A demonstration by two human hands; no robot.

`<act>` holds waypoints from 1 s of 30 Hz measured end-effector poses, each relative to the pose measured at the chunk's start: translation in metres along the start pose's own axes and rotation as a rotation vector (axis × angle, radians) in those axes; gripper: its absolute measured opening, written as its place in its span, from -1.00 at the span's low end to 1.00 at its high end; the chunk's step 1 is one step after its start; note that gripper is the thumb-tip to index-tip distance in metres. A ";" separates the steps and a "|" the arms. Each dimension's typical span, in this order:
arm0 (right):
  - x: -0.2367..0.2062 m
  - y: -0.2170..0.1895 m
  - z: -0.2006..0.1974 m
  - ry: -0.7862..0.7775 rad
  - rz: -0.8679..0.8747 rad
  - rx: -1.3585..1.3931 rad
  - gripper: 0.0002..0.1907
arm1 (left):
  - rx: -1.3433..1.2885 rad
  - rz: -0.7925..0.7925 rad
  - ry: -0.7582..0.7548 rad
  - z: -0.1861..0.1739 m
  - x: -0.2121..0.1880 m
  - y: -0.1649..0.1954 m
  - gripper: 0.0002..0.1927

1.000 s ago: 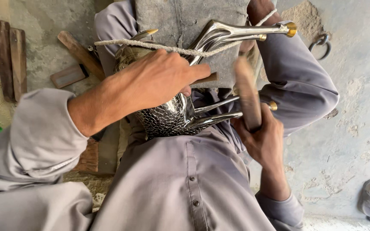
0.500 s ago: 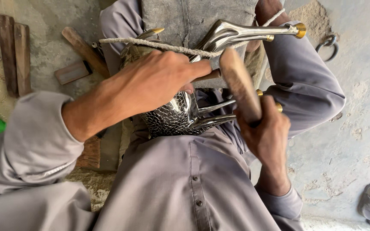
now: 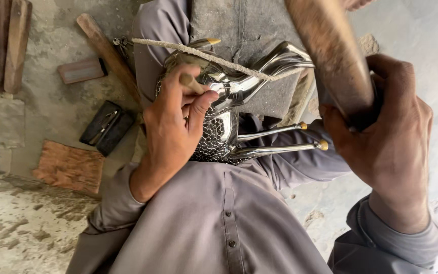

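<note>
The metal figure (image 3: 224,127) lies in my lap against a stone block (image 3: 244,30), pinned by a cord (image 3: 229,63) across its polished neck. It looks hard, heavy and slippery where smooth; the scaled body under my palm should give the surer hold, the thin brass-tipped legs (image 3: 280,142) the weakest. My left hand (image 3: 176,127) pinches a small punch (image 3: 191,82) against it. My right hand (image 3: 386,132), off to the side and raised, is clenched round a wooden mallet (image 3: 333,56). Beyond my left knuckles lie wood scraps (image 3: 69,165) and a dark case (image 3: 107,127).
</note>
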State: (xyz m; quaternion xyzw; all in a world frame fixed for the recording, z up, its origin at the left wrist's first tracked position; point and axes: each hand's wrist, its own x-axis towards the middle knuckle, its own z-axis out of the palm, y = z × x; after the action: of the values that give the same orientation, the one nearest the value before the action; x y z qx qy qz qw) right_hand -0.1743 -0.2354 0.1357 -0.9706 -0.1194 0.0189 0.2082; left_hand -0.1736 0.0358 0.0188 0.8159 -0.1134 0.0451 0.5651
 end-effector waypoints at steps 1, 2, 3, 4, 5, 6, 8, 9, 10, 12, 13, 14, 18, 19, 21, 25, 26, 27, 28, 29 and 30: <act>0.005 -0.006 -0.004 -0.005 -0.043 0.003 -0.40 | 0.020 0.000 0.043 0.004 -0.006 0.000 -0.64; 0.010 -0.012 -0.008 -0.009 -0.085 0.006 -0.35 | 0.021 0.003 0.070 0.006 -0.010 -0.002 -0.67; 0.016 -0.016 -0.009 -0.015 -0.107 -0.081 -0.36 | 0.025 0.004 0.097 0.009 -0.014 -0.003 -0.70; 0.023 -0.021 -0.011 -0.022 -0.129 -0.164 -0.36 | 0.032 0.003 0.123 0.012 -0.018 -0.004 -0.71; 0.028 -0.024 -0.011 -0.027 -0.148 -0.246 -0.36 | -0.010 -0.006 0.157 0.015 -0.022 -0.005 -0.68; 0.033 -0.028 -0.012 0.014 -0.217 -0.378 -0.35 | -0.054 -0.011 0.187 0.017 -0.024 -0.006 -0.65; 0.041 -0.031 -0.015 0.076 -0.323 -0.564 -0.35 | -0.063 -0.021 0.226 0.022 -0.026 -0.010 -0.60; 0.044 -0.032 -0.017 0.098 -0.363 -0.616 -0.35 | -0.025 -0.032 0.241 0.023 -0.027 -0.012 -0.58; 0.048 -0.033 -0.019 0.101 -0.376 -0.589 -0.37 | 0.015 -0.042 0.257 0.023 -0.027 -0.013 -0.57; 0.050 -0.035 -0.022 0.080 -0.385 -0.537 -0.38 | 0.039 -0.067 0.252 0.023 -0.027 -0.014 -0.59; 0.049 -0.035 -0.024 0.055 -0.380 -0.513 -0.38 | 0.049 -0.078 0.246 0.022 -0.026 -0.014 -0.60; 0.048 -0.036 -0.027 0.032 -0.373 -0.490 -0.38 | 0.024 -0.057 0.235 0.021 -0.024 -0.013 -0.63; 0.043 -0.033 -0.030 -0.025 -0.346 -0.441 -0.39 | 0.060 -0.022 0.143 0.013 -0.012 -0.005 -0.75; 0.044 -0.029 -0.028 -0.009 -0.346 -0.464 -0.40 | 0.103 -0.026 0.110 0.010 -0.009 -0.003 -0.78; 0.043 -0.023 -0.025 -0.003 -0.305 -0.417 -0.40 | 0.153 -0.014 0.041 0.004 -0.001 -0.001 -0.72; 0.038 -0.010 -0.024 -0.044 -0.247 -0.469 -0.33 | 0.246 0.051 -0.099 -0.003 0.015 -0.003 -0.72; 0.036 -0.007 -0.022 -0.046 -0.224 -0.428 -0.33 | 0.230 0.098 -0.108 -0.003 0.018 -0.003 -0.71; 0.033 -0.004 -0.021 -0.046 -0.202 -0.387 -0.32 | 0.212 0.149 -0.116 -0.004 0.021 -0.003 -0.69; 0.029 -0.002 -0.017 -0.043 -0.133 -0.213 -0.33 | 0.192 0.200 -0.125 -0.004 0.024 -0.003 -0.66; 0.026 0.002 -0.015 -0.042 -0.115 -0.195 -0.32 | 0.213 0.177 -0.180 -0.004 0.027 -0.004 -0.63; 0.022 0.005 -0.012 -0.041 -0.097 -0.176 -0.31 | 0.234 0.155 -0.235 -0.005 0.031 -0.004 -0.60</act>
State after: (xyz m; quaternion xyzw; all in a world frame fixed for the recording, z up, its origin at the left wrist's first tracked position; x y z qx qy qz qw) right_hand -0.1503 -0.2395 0.1452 -0.9776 -0.1716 0.0180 0.1201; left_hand -0.1423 0.0376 0.0236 0.8645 -0.2351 0.0058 0.4442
